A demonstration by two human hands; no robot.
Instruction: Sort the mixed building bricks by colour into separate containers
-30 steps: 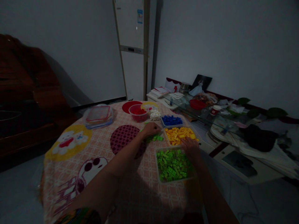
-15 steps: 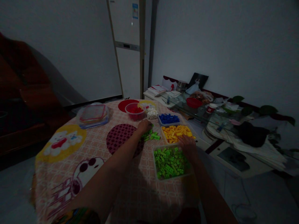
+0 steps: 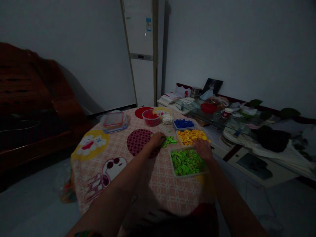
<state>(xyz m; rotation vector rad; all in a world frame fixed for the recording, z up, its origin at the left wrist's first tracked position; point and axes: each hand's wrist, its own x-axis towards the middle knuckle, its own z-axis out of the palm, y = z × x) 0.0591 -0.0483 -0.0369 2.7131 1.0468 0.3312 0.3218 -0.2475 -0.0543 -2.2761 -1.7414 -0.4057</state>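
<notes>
Loose green building bricks (image 3: 170,140) lie in a small pile on the patterned tablecloth. At the pile's left side is my left hand (image 3: 157,140), its fingers curled down and close together; whatever they hold is hidden. My right hand (image 3: 203,148) rests with fingers stretched over the rims where two tubs meet. One is a clear tub of yellow bricks (image 3: 191,136); the nearer is a larger tub of green bricks (image 3: 186,162). Behind them stands a tub of blue bricks (image 3: 183,123). White bricks (image 3: 167,119) are heaped beside a round bowl of red bricks (image 3: 151,118).
Stacked plastic lids (image 3: 114,120) lie at the table's far left. Right of the table, a glass-topped cabinet (image 3: 217,121) carries papers, a red bowl (image 3: 208,108), a cup and a dark cloth (image 3: 271,138). A wooden bench (image 3: 37,98) stands at left.
The camera view has shifted, so the table appears further right. My left hand has come nearer along the left side of the green pile. My right hand stays at the tub rims.
</notes>
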